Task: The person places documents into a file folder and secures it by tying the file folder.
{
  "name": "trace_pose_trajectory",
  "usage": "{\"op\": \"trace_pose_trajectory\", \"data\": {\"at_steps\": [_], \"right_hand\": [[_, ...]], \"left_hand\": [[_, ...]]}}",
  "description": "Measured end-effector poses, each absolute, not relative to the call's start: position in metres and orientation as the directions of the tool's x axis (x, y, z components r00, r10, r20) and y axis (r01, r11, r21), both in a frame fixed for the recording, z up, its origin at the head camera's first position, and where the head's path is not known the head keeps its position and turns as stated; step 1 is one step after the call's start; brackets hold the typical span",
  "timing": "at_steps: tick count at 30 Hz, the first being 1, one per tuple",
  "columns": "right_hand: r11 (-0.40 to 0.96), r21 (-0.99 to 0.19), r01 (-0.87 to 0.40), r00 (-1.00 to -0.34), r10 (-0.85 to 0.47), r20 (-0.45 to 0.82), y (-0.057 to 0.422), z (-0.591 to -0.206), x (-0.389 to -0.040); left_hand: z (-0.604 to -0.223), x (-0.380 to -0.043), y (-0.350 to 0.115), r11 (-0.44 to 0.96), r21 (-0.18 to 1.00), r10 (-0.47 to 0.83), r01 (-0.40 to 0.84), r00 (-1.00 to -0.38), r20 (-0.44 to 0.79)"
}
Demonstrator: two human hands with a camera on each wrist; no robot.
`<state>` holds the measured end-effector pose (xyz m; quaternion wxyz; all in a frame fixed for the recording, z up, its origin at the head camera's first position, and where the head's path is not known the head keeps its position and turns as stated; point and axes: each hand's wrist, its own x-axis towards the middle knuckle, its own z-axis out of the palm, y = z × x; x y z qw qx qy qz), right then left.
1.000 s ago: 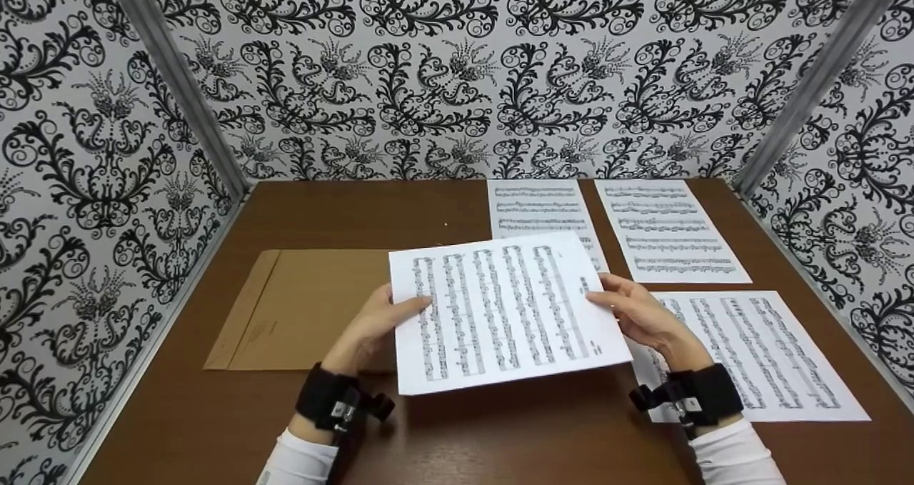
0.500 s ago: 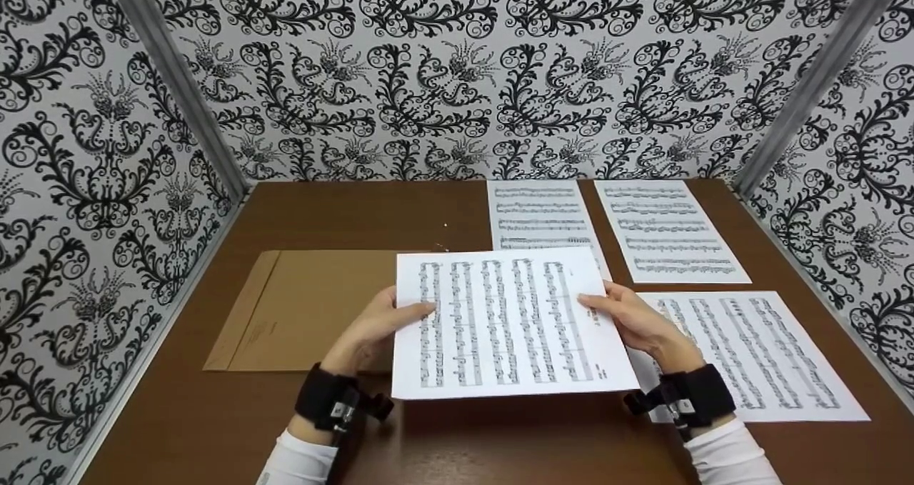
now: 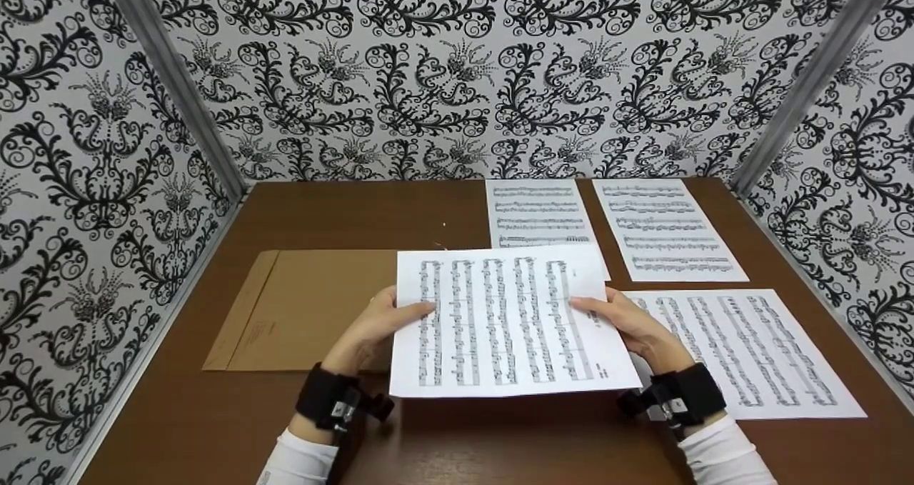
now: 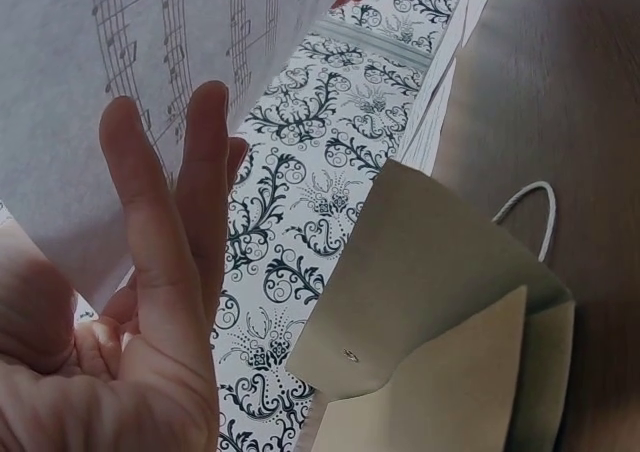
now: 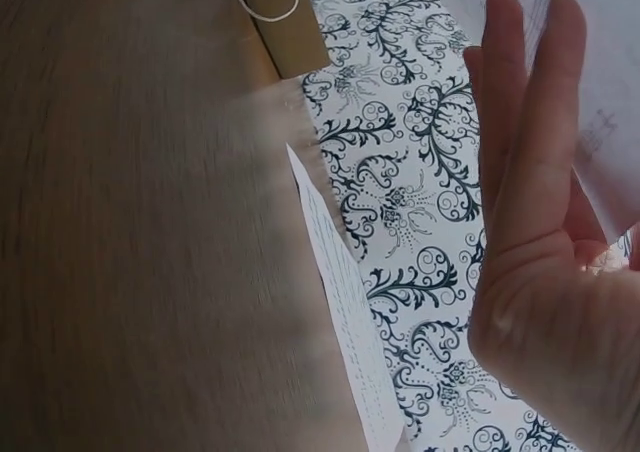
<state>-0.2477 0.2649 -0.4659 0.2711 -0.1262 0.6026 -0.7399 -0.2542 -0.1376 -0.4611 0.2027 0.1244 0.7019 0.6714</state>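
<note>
Held sheet [image 3: 510, 328]: levelled from its earlier tilt, printed with music, centre of the frame.
Left hand [image 3: 378, 323]: grasping its left edge, thumb on top.
Right hand [image 3: 639, 324]: grasping its right edge likewise.
Brown envelope [image 3: 321, 303]: flat, left of centre.

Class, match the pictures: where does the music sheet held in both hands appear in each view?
Head: held sheet, below centre, slightly right.
Left wrist: held sheet, upper left.
Right wrist: held sheet, upper right, cut by the edge.
Shared landmark: the black-and-white patterned wall.
</note>
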Motion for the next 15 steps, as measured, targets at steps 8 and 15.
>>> {"op": "trace_pose_trajectory", "data": {"at_steps": [8, 15], "right_hand": [[-0.147, -0.949, 0.28, -0.823, -0.545, -0.158, 0.2611, -0.4635, -0.2444], [-0.115, -0.956, 0.271, -0.824, -0.54, -0.168, 0.2596, -0.463, -0.2429]], "left_hand": [[-0.4593, -0.2542, -0.1388, 0.048, 0.995, 0.485, -0.085, -0.869, -0.097], [-0.4622, -0.255, -0.1397, 0.029, 0.994, 0.479, -0.101, -0.872, -0.102]]}}
